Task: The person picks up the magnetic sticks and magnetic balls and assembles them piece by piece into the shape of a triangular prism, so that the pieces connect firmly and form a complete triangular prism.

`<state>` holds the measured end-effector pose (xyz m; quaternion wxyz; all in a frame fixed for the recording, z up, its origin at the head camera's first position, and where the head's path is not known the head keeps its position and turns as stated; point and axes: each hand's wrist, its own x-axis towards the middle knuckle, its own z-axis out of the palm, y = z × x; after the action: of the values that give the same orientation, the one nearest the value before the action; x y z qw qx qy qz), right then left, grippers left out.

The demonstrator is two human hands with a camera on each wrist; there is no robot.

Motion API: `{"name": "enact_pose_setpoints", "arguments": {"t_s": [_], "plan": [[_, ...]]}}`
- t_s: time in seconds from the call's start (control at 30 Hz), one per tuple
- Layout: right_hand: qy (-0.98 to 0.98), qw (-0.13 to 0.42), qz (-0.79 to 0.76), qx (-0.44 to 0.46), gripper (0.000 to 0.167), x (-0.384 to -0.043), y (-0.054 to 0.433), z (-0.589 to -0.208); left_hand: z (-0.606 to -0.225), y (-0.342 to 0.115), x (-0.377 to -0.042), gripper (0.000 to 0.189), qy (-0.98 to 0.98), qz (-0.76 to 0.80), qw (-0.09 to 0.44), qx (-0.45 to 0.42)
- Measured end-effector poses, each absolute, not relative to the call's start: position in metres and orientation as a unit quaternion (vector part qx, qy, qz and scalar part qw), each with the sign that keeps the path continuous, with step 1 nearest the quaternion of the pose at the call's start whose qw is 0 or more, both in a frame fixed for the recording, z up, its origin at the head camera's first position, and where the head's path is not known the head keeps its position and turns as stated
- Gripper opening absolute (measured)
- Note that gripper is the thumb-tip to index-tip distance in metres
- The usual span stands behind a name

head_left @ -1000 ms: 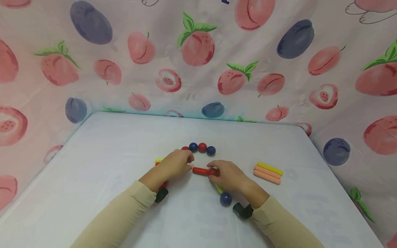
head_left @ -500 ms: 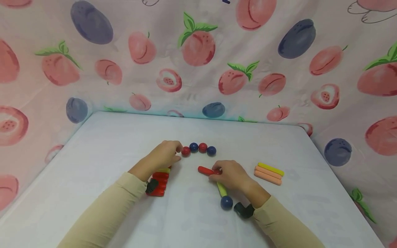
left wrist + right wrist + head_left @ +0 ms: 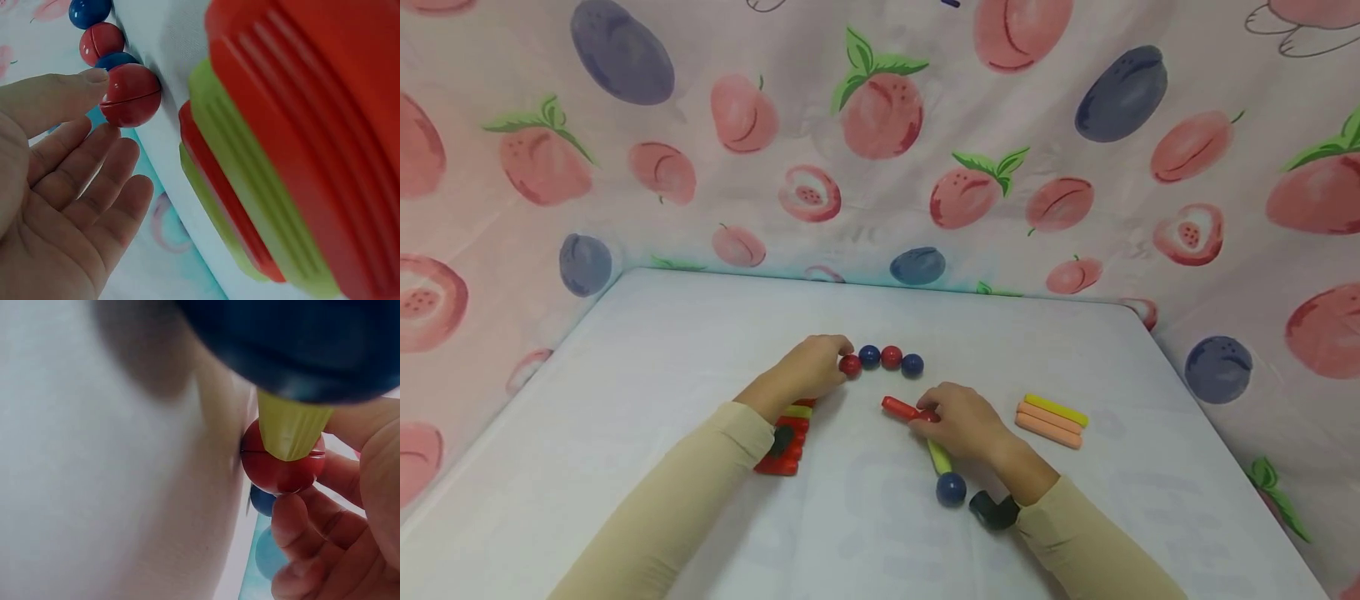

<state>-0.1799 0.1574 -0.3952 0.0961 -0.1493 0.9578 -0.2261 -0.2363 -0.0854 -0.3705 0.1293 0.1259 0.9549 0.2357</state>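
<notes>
In the head view, my left hand (image 3: 808, 367) is at the left end of a row of red and blue balls. Its thumb and fingertips are right at the end red ball (image 3: 131, 95), fingers loosely extended. My right hand (image 3: 962, 421) pinches another red ball (image 3: 284, 462) between thumb and fingers. From that ball a red rod (image 3: 898, 407) sticks out up-left, and a yellow-green rod (image 3: 938, 457) runs down to a blue ball (image 3: 951, 489). The right fingers partly hide the held ball in the head view.
Red and yellow-green rods (image 3: 790, 446) lie side by side beneath my left wrist. A yellow rod (image 3: 1056, 410) and two peach rods (image 3: 1048, 427) lie together on the right. The white table (image 3: 700, 325) meets a fruit-print cloth (image 3: 865, 217) at the back.
My left hand has moved left and away from the red rod's end, then to the end red ball of the row. The red rod in my right hand has tilted slightly upward.
</notes>
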Motion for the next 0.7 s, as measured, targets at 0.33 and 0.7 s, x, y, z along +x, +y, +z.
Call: {"name": "enact_pose_setpoints", "arguments": {"t_s": [0.33,0.7], "plan": [[0.953,0.102,-0.245,-0.148,0.029,-0.1793,0.1587,-0.3942,-0.3751,-0.0790,-0.2443,0.045,0.953,0.240,0.122,0.140],[0.952,0.091,-0.248,-0.156,0.026,-0.1775,0.1585,-0.3963,-0.3759,-0.0807,-0.2404,0.036,0.958,0.201,0.151,0.137]]}}
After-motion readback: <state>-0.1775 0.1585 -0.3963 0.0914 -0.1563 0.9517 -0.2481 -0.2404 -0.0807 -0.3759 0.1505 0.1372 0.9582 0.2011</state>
